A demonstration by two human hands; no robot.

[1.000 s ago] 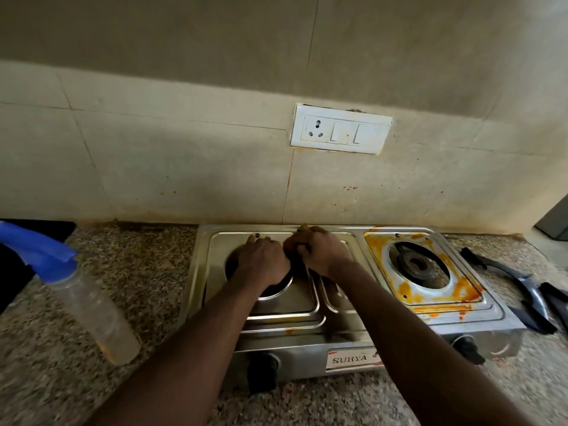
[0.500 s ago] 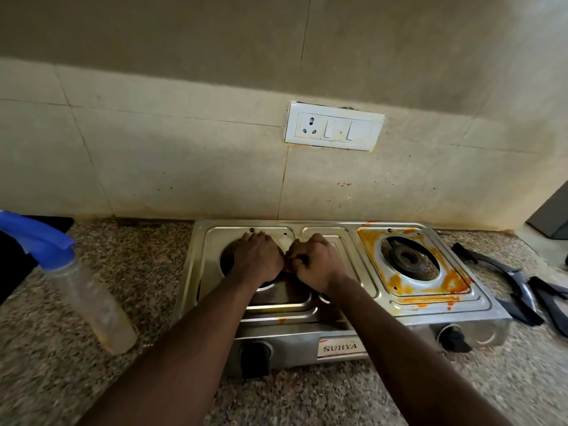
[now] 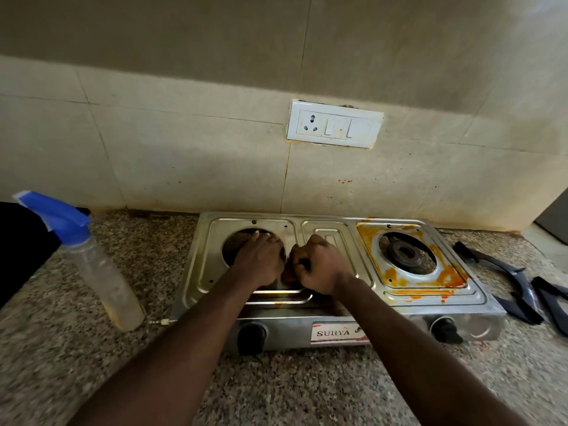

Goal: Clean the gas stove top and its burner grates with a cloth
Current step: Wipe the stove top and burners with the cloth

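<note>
Two knobs (image 3: pixel 251 333) nearest, below the fingers. One stove (image 3: pixel 215 256) under two hands: left hand (image 3: pixel 261 262) fingers together, flat at left burner hole (image 3: pixel 235 245); right hand (image 3: pixel 319 267) fingers curled tight, contents unclear. Right of fingers: one stained burner (image 3: pixel 405 253), two grates (image 3: pixel 504 272). Left: one spray bottle (image 3: pixel 104 278).

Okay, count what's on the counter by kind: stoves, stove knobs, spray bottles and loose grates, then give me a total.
Gas stove: 1
Stove knobs: 2
Spray bottle: 1
Loose grates: 2
Total: 6
</note>
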